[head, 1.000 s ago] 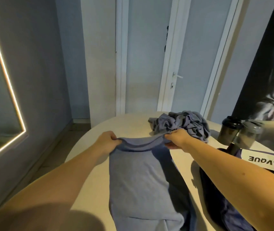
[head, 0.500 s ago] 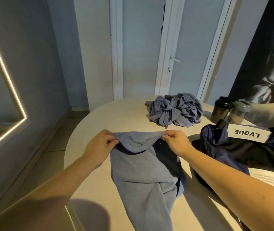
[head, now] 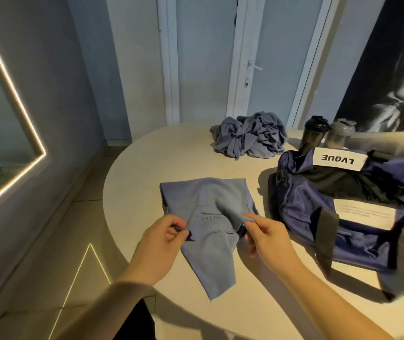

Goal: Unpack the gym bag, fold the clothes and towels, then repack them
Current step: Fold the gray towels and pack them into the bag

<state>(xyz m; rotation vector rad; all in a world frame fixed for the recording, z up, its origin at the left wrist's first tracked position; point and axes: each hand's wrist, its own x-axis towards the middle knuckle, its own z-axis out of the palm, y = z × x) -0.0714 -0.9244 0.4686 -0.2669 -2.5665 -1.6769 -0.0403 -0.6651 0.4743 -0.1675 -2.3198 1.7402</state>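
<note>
A grey-blue towel (head: 206, 202) lies doubled over on the round beige table (head: 147, 168), its folded edge on the far side. My left hand (head: 161, 239) pinches its near left corner, and my right hand (head: 267, 235) pinches the near right corner. Both corners are held just above the table. A crumpled heap of grey-blue clothes (head: 250, 138) sits at the back of the table. The open navy gym bag (head: 343, 212) with a white "LVQUE" strap lies to the right.
Two shaker bottles (head: 315, 133) stand behind the bag near the wall. The table's curved left edge drops to a tiled floor. A lit mirror frame (head: 12, 114) hangs on the left wall and a white door (head: 252, 67) is behind the table.
Both hands have pulled the towel's held edge back toward me, folding the towel over itself. The view has tilted down, showing more of the table and bag.
</note>
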